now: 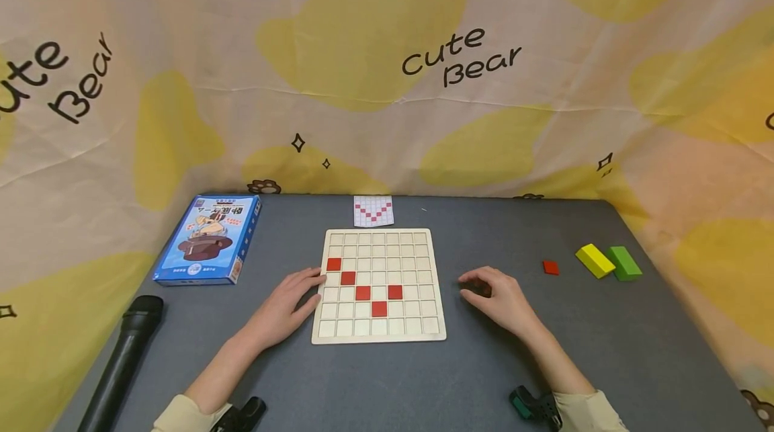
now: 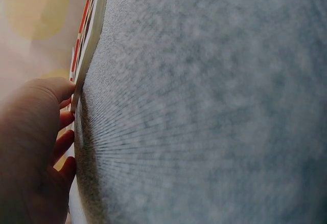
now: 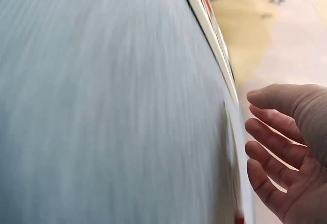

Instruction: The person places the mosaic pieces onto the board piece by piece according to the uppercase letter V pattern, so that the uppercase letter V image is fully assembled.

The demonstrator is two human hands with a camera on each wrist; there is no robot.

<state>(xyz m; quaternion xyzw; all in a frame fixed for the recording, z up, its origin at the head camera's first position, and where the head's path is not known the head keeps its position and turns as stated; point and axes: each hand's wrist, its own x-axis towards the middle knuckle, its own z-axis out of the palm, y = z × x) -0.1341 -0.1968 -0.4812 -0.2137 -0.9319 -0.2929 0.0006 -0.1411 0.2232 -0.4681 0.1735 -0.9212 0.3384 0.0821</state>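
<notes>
A pale square grid board (image 1: 379, 331) lies on the table, with several red square tiles (image 1: 363, 293) in its cells. My left hand (image 1: 284, 308) rests at the board's left edge, its thumb and fingertips touching the rim; the left wrist view shows these fingers (image 2: 64, 142) from the side. To the right of the board, and apart from it, my right hand (image 1: 502, 297) is loosely bent above the table. Nothing sits between its thumb and fingers (image 3: 276, 142). A loose red tile (image 1: 550, 267) lies farther right.
Beyond the board is a small pattern card (image 1: 373, 211) showing a V of pink squares. A blue box (image 1: 208, 240) and a black cylindrical object (image 1: 123, 358) lie on the left. Yellow (image 1: 595, 261) and green (image 1: 624, 263) blocks lie side by side at the right. A printed cloth hangs behind.
</notes>
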